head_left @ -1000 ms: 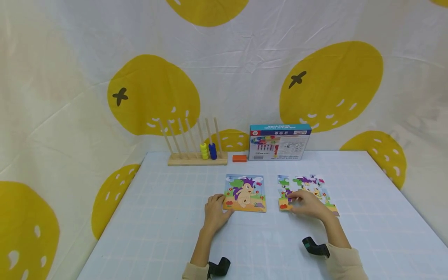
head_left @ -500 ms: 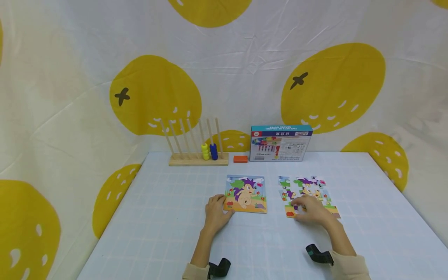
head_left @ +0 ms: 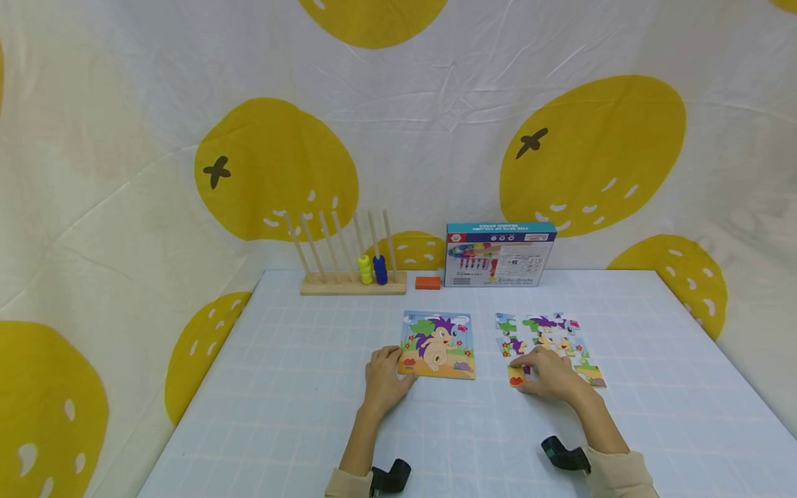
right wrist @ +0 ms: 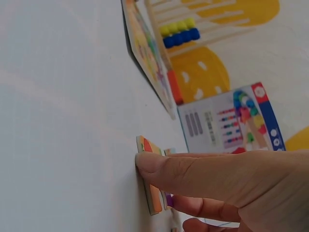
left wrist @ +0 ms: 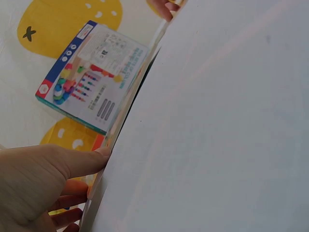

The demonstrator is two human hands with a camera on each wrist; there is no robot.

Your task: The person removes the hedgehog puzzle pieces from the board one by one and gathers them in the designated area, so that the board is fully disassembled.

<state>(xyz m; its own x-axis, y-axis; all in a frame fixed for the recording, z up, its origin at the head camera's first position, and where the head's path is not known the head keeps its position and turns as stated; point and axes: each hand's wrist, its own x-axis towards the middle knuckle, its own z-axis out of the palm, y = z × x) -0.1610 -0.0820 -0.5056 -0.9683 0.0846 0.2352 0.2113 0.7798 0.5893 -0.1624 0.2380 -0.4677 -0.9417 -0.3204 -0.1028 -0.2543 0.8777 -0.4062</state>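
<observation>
A square hedgehog picture board (head_left: pixel 436 344) lies flat on the table. My left hand (head_left: pixel 382 380) holds its lower left corner, thumb on the near edge and fingers along the left side. In the left wrist view the thumb (left wrist: pixel 89 162) lies against the board's edge. To the right, several jigsaw pieces (head_left: pixel 548 324) lie loosely laid out with gaps between them. My right hand (head_left: pixel 554 373) pinches an orange puzzle piece (head_left: pixel 515 375) with a red patch, at the group's near left corner. In the right wrist view my thumb presses this piece's edge (right wrist: pixel 153 199); the hand hides some pieces.
Behind the board stands a wooden peg rack (head_left: pixel 353 285) with yellow and blue beads. Beside it are an orange block (head_left: pixel 427 283) and an upright toy box (head_left: pixel 500 256). A patterned cloth (head_left: pixel 429 159) hangs behind the table (head_left: pixel 280 387).
The orange puzzle piece has shifted right and slightly nearer, in against the other pieces, with my right hand. Over the last half second my right fingers moved slightly left. The left hand stays put.
</observation>
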